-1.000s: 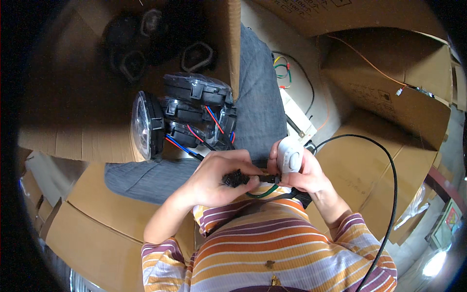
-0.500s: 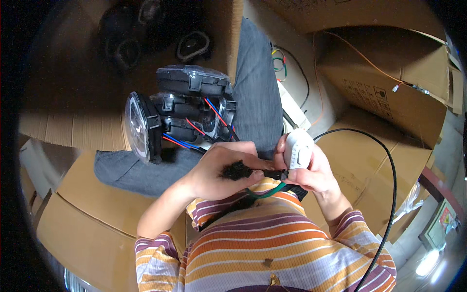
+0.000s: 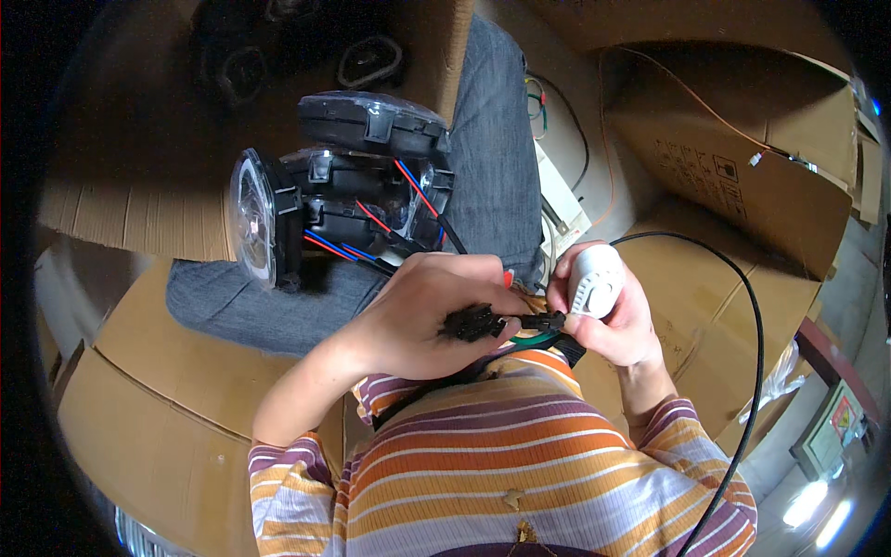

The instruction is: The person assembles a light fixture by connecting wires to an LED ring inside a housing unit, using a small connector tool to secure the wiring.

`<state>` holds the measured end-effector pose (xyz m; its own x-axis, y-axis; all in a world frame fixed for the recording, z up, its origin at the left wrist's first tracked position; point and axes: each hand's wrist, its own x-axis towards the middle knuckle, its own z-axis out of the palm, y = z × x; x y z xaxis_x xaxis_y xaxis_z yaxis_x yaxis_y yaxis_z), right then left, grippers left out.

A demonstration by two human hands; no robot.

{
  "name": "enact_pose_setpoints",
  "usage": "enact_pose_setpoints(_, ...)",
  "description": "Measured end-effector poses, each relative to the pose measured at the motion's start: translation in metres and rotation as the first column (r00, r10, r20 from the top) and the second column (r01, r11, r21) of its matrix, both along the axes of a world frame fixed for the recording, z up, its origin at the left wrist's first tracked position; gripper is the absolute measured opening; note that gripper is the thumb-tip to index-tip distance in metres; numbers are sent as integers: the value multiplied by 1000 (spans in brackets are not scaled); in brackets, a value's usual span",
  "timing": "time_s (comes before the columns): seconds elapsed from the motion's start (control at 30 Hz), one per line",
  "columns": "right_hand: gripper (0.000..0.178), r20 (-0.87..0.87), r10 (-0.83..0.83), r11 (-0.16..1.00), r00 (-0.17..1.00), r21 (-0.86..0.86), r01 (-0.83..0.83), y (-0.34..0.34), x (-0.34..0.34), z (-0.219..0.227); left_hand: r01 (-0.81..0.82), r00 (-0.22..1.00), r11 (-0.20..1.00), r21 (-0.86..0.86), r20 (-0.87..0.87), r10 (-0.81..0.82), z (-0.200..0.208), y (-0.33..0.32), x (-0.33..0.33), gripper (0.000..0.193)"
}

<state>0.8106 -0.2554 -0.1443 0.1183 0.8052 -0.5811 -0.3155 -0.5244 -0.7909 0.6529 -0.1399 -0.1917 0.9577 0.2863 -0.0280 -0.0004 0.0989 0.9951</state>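
My left hand (image 3: 422,311) is closed, with a black fuzzy strip or patch (image 3: 469,322) over its fingers. Between its thumb and my other hand sits a small black plug connector (image 3: 541,321). My right hand (image 3: 624,325) is wrapped round a white rounded plastic device (image 3: 596,280) with a ridged edge, its thumb at the connector's right end. Fingers partly hide how the connector is gripped. Left of my hands, several lamp units (image 3: 371,123) with black housings and clear lenses lie piled on my lap; red and blue wires (image 3: 419,190) run from them toward my left hand.
A cardboard box (image 3: 139,223) with more lamps inside opens at the upper left. Other cartons (image 3: 733,167) stand at the right. A black cable (image 3: 756,353) loops past my right arm. Beyond my knee lies a white box-shaped thing (image 3: 561,200).
Both hands have shifted slightly right, and the white device has tilted a little. The connector stays between them. The lamp pile sits slightly higher in view.
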Motion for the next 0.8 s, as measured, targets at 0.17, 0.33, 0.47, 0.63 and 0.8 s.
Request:
enact_pose_setpoints(0.17,39,140,34,999,990,30,-39,-2,0,8,-3,999,998,61,-46,6,4,0,1,18)
enact_pose_setpoints(0.33,37,337,287,958,897,-84,-275,1,1,17,8,999,992,125,-39,-3,5,4,0,14)
enact_pose_setpoints(0.47,37,317,318,948,893,-112,-298,4,3,16,83,994,981,177,-83,-70,8,8,0,15)
enact_pose_setpoints(0.63,37,361,295,956,885,-108,-274,12,-3,23,77,994,990,121,-90,-67,9,15,-2,15)
enact_pose_setpoints(0.8,37,200,166,984,966,-96,-149,15,-6,18,73,991,996,48,-116,-67,10,14,-6,14)
